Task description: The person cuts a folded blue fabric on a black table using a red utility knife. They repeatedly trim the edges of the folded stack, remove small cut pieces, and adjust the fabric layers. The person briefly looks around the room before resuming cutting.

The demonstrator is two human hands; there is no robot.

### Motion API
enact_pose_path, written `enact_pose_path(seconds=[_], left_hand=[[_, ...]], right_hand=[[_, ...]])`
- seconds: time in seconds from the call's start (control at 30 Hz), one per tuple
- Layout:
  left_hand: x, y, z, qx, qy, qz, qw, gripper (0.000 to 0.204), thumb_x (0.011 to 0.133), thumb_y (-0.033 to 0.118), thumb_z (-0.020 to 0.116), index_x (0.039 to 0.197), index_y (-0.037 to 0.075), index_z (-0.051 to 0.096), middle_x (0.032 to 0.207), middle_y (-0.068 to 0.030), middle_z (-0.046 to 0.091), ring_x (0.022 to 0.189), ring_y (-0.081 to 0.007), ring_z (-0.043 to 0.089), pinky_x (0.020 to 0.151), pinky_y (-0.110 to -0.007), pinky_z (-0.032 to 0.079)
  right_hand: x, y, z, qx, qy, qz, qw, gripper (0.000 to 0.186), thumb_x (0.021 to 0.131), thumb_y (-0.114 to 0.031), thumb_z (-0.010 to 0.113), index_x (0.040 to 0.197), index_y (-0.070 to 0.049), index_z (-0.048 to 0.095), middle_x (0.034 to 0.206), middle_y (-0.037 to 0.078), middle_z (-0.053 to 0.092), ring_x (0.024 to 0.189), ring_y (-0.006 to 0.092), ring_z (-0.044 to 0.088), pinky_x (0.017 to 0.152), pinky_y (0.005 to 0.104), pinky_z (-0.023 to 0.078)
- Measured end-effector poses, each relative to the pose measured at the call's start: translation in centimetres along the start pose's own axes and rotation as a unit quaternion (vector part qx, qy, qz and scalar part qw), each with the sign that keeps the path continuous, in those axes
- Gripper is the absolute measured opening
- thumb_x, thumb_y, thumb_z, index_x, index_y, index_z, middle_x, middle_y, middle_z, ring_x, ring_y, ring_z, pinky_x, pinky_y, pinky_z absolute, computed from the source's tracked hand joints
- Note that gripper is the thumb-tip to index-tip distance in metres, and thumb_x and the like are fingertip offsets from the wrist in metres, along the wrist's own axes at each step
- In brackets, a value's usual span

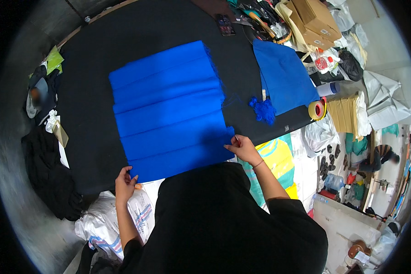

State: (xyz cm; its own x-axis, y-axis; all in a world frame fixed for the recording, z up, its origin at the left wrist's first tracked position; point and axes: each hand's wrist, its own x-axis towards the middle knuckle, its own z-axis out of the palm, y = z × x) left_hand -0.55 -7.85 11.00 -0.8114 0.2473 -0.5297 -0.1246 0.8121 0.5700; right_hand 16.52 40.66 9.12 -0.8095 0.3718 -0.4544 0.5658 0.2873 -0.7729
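Note:
A bright blue piece of fabric (pixel 169 109) lies on the black-covered table (pixel 89 123), with several crosswise creases or seams and a frayed right edge. My left hand (pixel 125 181) pinches its near left corner between thumb and fingers. At the near right corner, my right hand (pixel 245 150) has its fingertips closed on the fabric's edge. Something small and reddish shows by those fingers, too small to name. To the right of the fabric sits a tangled clump of blue threads (pixel 263 111), beside a folded duller blue cloth (pixel 285 77).
Tape rolls (pixel 316 110) and a white jar with a dark lid (pixel 328 89) stand at the table's right edge. Cardboard boxes (pixel 313 20) and bags crowd the far right. A phone-like dark object (pixel 225 24) lies at the back. A white sack (pixel 107 219) is below left.

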Motion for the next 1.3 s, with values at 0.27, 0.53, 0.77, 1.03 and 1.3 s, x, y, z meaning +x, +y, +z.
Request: enact_pose_path(seconds=[0.27, 0.53, 0.77, 1.03, 1.3], left_hand=[[4.1, 12.5, 4.0, 0.063, 0.167, 0.292, 0.940, 0.030, 0.085, 0.018, 0.084, 0.110, 0.004, 0.074, 0.107, -0.0174, 0.068, 0.103, -0.0370, 0.066, 0.090, -0.045, 0.053], [6.0, 24.0, 18.9, -0.162, -0.054, 0.344, 0.923, 0.044, 0.087, 0.023, 0.087, 0.123, 0.004, 0.070, 0.117, -0.0151, 0.064, 0.102, -0.0323, 0.065, 0.088, -0.040, 0.055], [6.2, 25.9, 21.8, -0.035, -0.027, 0.461, 0.886, 0.040, 0.085, 0.025, 0.087, 0.119, 0.009, 0.074, 0.118, -0.0106, 0.065, 0.110, -0.0308, 0.060, 0.095, -0.042, 0.047], [4.5, 26.9, 21.7, -0.039, -0.061, 0.434, 0.898, 0.046, 0.087, 0.030, 0.085, 0.129, 0.016, 0.073, 0.123, -0.0073, 0.065, 0.120, -0.0292, 0.057, 0.102, -0.042, 0.037], [4.1, 27.1, 21.4, -0.039, -0.088, 0.419, 0.903, 0.060, 0.089, 0.036, 0.084, 0.142, 0.016, 0.066, 0.128, -0.0113, 0.064, 0.122, -0.0301, 0.056, 0.105, -0.043, 0.037]], right_hand=[[4.2, -0.2, 0.8, 0.038, 0.129, -0.049, 0.990, 0.037, 0.082, -0.021, 0.092, 0.088, -0.004, 0.060, 0.070, 0.006, 0.067, 0.061, 0.0129, 0.061, 0.061, 0.0310, 0.051], [4.8, -1.4, -0.9, 0.383, 0.073, 0.053, 0.919, 0.030, 0.086, -0.006, 0.087, 0.100, -0.010, 0.060, 0.084, -0.001, 0.069, 0.061, 0.0063, 0.056, 0.051, 0.0234, 0.041], [3.5, -0.7, -1.7, 0.422, 0.017, -0.034, 0.906, 0.019, 0.096, -0.001, 0.076, 0.104, -0.009, 0.060, 0.083, -0.001, 0.068, 0.061, 0.0042, 0.055, 0.051, 0.0242, 0.040], [6.4, 1.6, -4.3, -0.131, 0.186, -0.279, 0.933, 0.025, 0.095, -0.015, 0.071, 0.116, -0.002, 0.065, 0.111, 0.019, 0.068, 0.099, 0.0379, 0.067, 0.082, 0.0455, 0.052], [9.6, 0.4, -3.5, -0.243, 0.114, -0.361, 0.893, 0.023, 0.098, -0.018, 0.067, 0.117, -0.005, 0.066, 0.105, 0.012, 0.067, 0.099, 0.0328, 0.064, 0.085, 0.0433, 0.047]])
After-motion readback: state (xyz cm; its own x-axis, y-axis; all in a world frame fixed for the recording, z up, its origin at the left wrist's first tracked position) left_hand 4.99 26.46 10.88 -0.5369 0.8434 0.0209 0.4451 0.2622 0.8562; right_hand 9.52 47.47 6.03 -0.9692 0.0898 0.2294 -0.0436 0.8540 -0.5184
